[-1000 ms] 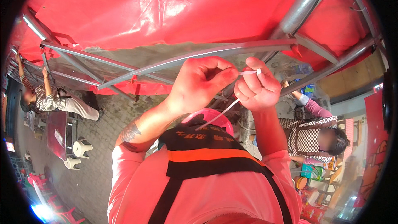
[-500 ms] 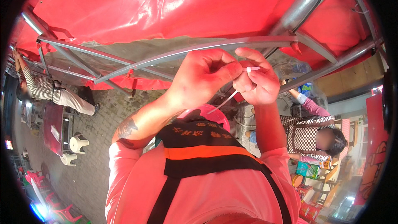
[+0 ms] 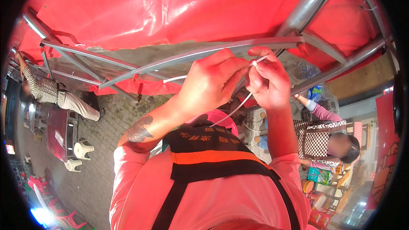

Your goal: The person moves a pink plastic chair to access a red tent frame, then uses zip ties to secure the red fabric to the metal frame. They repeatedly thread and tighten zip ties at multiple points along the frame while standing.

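Observation:
Two white strips that look like cable ties meet between my hands, just under the metal frame bar. My left hand (image 3: 208,81) is closed in a pinch on one cable tie (image 3: 174,79), whose free end sticks out to the left behind my wrist. Thumb and fingers of my right hand (image 3: 269,81) grip the small white head (image 3: 254,63) of the other tie, its tip pointing up to the right. A thin white tail (image 3: 232,113) curves down from the right hand in front of my black apron (image 3: 204,140). Whether the strips are threaded together is too small to tell.
A red tarpaulin (image 3: 119,12) hangs over a metal frame (image 3: 191,53) close ahead. One person (image 3: 53,91) reaches up at the far left; another person (image 3: 319,138) stands at the right. Beige stools (image 3: 82,149) and a table (image 3: 56,134) stand at left; a pink basin (image 3: 219,119) lies below.
My left hand has drawn slightly back and its tie end now shows at the left. The right hand has shifted a little to the right, still gripping the tie head.

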